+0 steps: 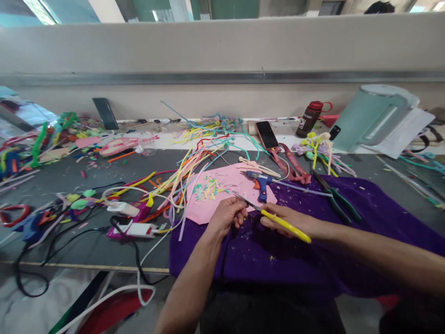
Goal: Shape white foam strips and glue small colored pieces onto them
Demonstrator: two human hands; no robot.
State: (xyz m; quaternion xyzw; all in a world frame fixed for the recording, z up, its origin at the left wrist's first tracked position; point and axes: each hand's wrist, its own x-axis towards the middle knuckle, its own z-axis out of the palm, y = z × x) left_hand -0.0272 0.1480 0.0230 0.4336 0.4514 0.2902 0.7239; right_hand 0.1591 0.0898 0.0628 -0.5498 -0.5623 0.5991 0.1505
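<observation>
Yellow-handled scissors are in my right hand, their thin metal blades pointing left toward my other hand. The fingers of my left hand are pinched together close to the blade tips. Whatever they hold is too small to make out. Under and beyond the hands lies a pink sheet bearing a heap of short cut pieces in yellow, green and pink. A blue glue gun rests at the sheet's right side. Purple cloth covers the table edge beneath both hands.
Green-handled pliers lie on the cloth at right. Long pipe cleaners spread left of the sheet, beside white chargers and trailing cables. Behind are a phone, a brown bottle and a pale green kettle. Another glue gun sits far left.
</observation>
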